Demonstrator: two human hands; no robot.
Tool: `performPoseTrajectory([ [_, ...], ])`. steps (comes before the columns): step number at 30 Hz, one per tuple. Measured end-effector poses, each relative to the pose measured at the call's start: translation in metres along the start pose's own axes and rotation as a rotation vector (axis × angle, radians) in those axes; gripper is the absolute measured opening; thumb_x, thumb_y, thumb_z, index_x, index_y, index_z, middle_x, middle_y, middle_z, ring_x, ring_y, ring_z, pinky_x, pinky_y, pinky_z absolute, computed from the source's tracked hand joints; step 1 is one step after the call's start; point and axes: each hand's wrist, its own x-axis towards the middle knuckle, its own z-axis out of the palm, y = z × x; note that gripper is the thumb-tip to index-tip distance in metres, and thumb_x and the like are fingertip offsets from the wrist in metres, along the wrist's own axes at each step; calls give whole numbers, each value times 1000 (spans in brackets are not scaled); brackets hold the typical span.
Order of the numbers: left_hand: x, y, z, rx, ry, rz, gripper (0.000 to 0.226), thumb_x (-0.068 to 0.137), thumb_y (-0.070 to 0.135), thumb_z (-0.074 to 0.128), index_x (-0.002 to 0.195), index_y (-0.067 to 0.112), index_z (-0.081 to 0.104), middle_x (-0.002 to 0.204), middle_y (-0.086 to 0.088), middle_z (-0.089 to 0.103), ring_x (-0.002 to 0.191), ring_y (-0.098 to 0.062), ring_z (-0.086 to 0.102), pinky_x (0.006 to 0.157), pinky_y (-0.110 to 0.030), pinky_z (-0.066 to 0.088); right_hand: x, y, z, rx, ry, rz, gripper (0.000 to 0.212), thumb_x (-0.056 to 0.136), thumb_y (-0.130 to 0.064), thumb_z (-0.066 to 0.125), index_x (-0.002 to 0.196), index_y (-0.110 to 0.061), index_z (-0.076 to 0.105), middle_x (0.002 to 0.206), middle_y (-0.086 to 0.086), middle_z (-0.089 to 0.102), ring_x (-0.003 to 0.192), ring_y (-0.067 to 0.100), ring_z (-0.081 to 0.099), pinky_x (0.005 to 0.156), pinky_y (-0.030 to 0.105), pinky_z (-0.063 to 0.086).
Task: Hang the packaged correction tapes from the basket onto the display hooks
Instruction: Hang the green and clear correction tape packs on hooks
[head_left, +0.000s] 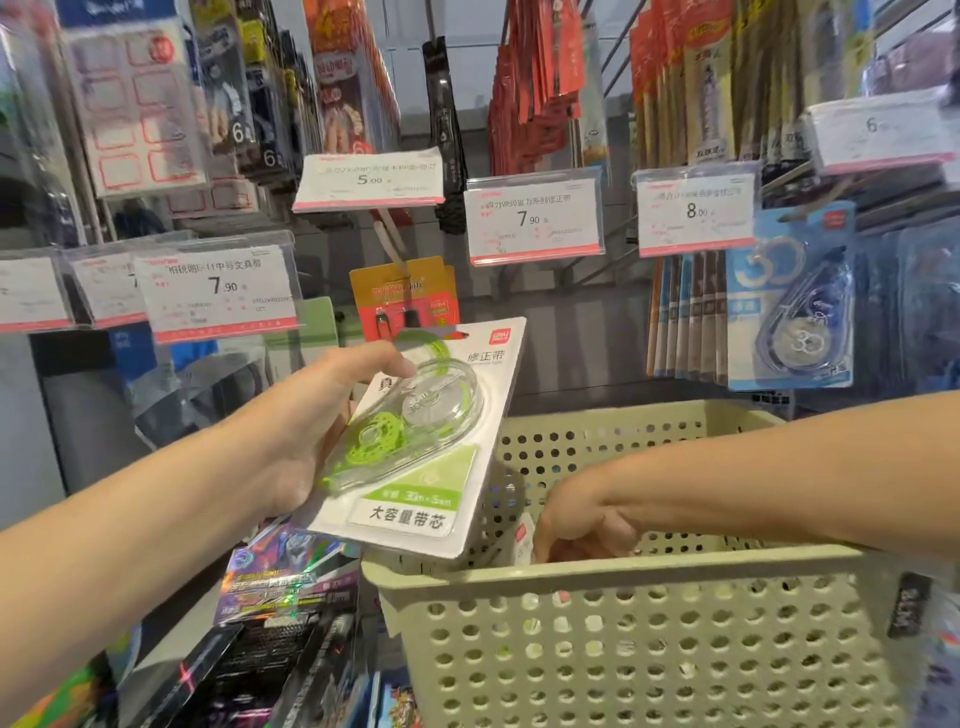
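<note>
The left hand (296, 426) grips a green-and-white carded correction tape pack (415, 441), raised ready for hanging, while the right hand (582, 525) reaches into the pale green perforated plastic basket (623, 639), its fingers hidden, grip unclear.

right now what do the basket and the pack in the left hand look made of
Basket: likely moulded plastic, matte beige-green; even rows of punched round holes and a thick rolled rim.
Pack in the left hand: seemingly glossy printed card under a clear plastic blister; glare on the bubble, tape reels visible through it.
</note>
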Motion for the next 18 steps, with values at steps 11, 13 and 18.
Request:
performPoseTrajectory([
  [11,14,7,11,113,107,51,21,91,36,52,83,18,60,57,3,67,52,-12,64,46,-18,49,-12,1,-23,159,165,-156,16,94,-3,46,78,-4,48,62,7,51,35,9,55,47,22,54],
  [13,17,7,8,144,125,59,23,91,40,51,86,20,59,71,0,63,61,-15,60,53,-23,46,-20,4,-27,166,191,-202,16,94,-2,47,78,-4,50,61,7,53,36,8,56,47,22,55],
  [18,23,14,13,127,89,63,21,95,32,46,86,15,56,73,-4,56,53,-15,59,48,-21,47,-42,16,-36,167,220,-300,22,93,-1,48,113,5,57,85,13,62,59,15,59,54,22,55],
])
